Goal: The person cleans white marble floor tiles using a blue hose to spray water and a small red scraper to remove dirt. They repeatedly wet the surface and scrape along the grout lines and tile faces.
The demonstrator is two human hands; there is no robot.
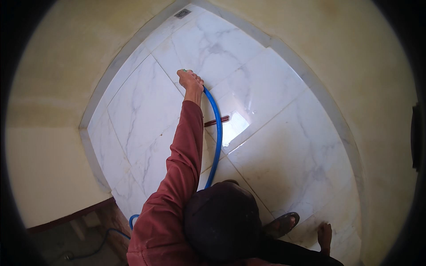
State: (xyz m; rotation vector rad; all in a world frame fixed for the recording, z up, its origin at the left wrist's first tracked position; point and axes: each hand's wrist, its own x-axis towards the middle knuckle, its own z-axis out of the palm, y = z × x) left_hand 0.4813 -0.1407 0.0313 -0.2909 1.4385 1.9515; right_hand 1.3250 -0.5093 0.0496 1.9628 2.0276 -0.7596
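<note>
My left hand (190, 79) reaches far forward in a dark red sleeve, its fingers wrapped round the end of a blue hose (216, 113). A small green bit shows at the top of the fist; the hose's mouth is mostly hidden. From the fist the hose curves back and disappears behind my dark-clad knee (222, 217). A narrow dark red bar (210, 123) appears on the floor, crossed by the hose. At the lower right my right hand (325, 237) hangs low past my other leg, near the floor; its fingers are in shadow, too dark to read.
White marbled floor tiles (284, 146) look wet and shiny near the hose. Cream walls with grey skirting (306, 73) bend around them. A small grey drain grate (182, 13) sits in the far corner. My sandalled foot (284, 222) stands lower right. A step edge (71, 216) lies lower left.
</note>
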